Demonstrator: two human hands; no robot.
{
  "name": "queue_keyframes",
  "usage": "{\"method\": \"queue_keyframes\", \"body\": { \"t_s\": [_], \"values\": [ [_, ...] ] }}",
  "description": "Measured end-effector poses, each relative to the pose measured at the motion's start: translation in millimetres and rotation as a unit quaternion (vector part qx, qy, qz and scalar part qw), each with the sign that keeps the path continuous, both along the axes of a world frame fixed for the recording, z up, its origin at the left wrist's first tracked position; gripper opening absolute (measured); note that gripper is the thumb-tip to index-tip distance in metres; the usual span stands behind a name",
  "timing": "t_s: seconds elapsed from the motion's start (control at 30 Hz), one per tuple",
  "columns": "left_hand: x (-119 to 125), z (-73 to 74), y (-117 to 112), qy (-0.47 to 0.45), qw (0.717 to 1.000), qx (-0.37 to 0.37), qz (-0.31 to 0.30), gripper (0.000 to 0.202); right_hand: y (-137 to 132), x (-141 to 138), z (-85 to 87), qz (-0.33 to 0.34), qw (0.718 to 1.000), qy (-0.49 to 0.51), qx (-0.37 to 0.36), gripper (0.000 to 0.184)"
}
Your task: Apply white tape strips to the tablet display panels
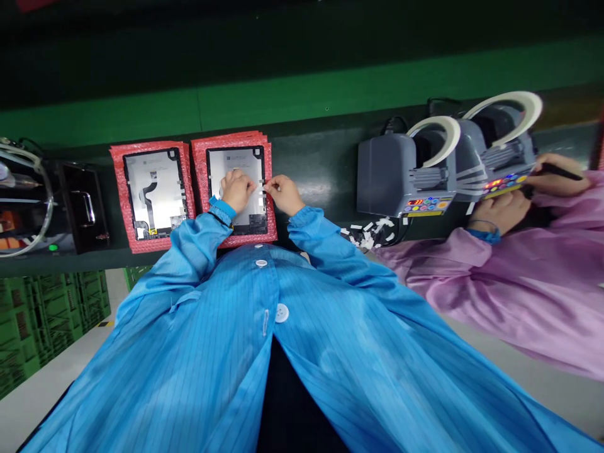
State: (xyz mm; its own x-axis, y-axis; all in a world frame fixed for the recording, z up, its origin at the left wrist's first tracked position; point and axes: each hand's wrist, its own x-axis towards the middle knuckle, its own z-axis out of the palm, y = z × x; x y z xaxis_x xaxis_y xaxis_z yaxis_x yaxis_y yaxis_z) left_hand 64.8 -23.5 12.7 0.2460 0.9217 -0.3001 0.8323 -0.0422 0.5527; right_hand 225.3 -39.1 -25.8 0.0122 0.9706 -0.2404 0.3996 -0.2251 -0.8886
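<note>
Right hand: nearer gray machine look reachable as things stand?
Probably yes: only dark benchtop shows between the right hand and the nearer gray machine; the co-worker's hands are at the farther machine.

open bench (325, 167) beside right hand (284, 194), dispensers (384, 173) beyond

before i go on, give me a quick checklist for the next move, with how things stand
1. Right panel on red bubble wrap: ok
2. Left panel on bubble wrap too: ok
3. Left hand over the right panel: ok
4. Right hand at that panel's right edge: ok
5. Piece in either hand: cannot tell, too small
6. White strips gathered neatly: not ok, scattered loose
</note>
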Motion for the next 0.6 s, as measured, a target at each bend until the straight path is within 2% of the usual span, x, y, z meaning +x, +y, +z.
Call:
{"method": "queue_keyframes", "body": {
  "t_s": [0.2, 0.33, 0.4, 0.53, 0.6],
  "values": [
    [7, 2.5, -5, 0.034, 0.999, 0.002, 0.0, 0.014, -2, -3, -4.8, -0.005, 0.999, -0.029, -0.013, 0.02],
    [5, 0.3, -8, 0.03, 1.0, 0.009, 0.0, 0.013, -2, -5, -4.5, -0.026, 0.999, -0.021, -0.02, 0.027],
    [6, -1.5, -9, 0.029, 0.999, 0.015, 0.001, 0.011, -3, -6, -8.0, -0.054, 0.997, 0.0, -0.048, 0.033],
    [6, -0.6, -11, 0.028, 0.998, 0.036, 0.036, 0.006, -9, -5, -16.3, -0.124, 0.979, 0.064, -0.15, 0.05],
    [-4, 2.5, -13, 0.026, 0.996, 0.057, 0.065, 0.015, -14, -3, -17.2, -0.123, 0.972, 0.105, -0.169, 0.051]
  ]
}}
